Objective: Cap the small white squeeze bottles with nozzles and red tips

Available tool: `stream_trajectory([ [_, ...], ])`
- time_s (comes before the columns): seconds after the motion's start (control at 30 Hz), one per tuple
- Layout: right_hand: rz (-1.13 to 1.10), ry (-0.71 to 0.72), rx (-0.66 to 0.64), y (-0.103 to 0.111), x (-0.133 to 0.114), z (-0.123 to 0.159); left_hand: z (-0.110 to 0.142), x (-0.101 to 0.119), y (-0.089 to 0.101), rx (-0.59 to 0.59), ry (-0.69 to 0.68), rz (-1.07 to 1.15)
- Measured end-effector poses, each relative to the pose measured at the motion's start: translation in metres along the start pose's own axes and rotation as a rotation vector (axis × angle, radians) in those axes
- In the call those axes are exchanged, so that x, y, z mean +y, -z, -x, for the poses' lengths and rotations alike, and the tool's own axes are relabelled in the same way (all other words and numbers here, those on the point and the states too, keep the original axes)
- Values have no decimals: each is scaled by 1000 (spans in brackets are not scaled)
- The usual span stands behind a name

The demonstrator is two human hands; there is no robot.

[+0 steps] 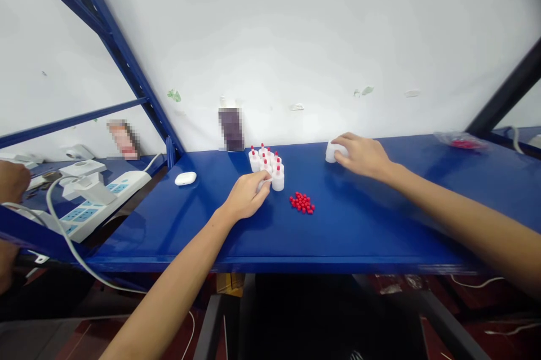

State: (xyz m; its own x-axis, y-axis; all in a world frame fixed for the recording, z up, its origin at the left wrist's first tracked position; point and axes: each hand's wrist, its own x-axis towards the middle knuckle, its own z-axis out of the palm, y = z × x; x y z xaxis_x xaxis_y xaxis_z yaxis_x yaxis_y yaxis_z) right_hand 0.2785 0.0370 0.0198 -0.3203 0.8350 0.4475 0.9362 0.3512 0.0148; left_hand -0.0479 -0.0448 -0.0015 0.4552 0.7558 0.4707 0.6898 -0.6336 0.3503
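Seen from head height, two bare hands work over a blue table (pixel 203 236) against a white wall. The left hand (pixel 247 195), at the near left edge of a cluster of white bottles (pixel 278 180), has its thumb and fingertips together on a white piece (pixel 258 185). The fingers cover most of it; a pale tip pokes out to the right, close to the nearest bottle. The right hand (pixel 361 154), well apart near the back edge, has thumb and fingers clamped on a white bottle (pixel 331 152), which lies at the fingertips on the hand's left side. Its far part is behind the fingers, and I cannot tell whether a second one is in the grip, or whether it touches the table.

The cluster stands upright, each visible top red. There are roughly eight or nine bottles; they overlap, so the count is unsure. Just in front and to the right lies one loose pile of red caps (pixel 302 203), around twenty, too tightly packed to count exactly.

One white case (pixel 185 178) lies to the left. One clear bag (pixel 461 141) with red contents, blurred, lies far right. A dark upright rectangle (pixel 231 129) by the wall is pixelated. At the left edge, another person's hand (pixel 13 180) is cut off, near a power strip (pixel 101 205).
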Motion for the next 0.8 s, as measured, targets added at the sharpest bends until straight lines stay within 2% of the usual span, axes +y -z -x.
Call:
stream_trajectory([
  [0.13, -9, 26, -71, -9, -2, 5, 1, 1, 1, -24, 3, 11],
  [0.3, -33, 59, 21, -2, -18, 13, 0, 2, 1, -28, 10, 18],
  [0.37, -77, 130, 21, 3, -30, 21, 0, 3, 1, -38, 9, 20],
  [0.53, -361, 515, -298, 8, -62, 34, 0, 4, 0, -73, -4, 24],
  [0.63, -422, 555, -339, 9, -71, 34, 1, 3, 0, -76, -6, 21],
  [0.8, -421, 615, -369, 11, -71, 33, 1, 2, -2, -74, -10, 14],
])
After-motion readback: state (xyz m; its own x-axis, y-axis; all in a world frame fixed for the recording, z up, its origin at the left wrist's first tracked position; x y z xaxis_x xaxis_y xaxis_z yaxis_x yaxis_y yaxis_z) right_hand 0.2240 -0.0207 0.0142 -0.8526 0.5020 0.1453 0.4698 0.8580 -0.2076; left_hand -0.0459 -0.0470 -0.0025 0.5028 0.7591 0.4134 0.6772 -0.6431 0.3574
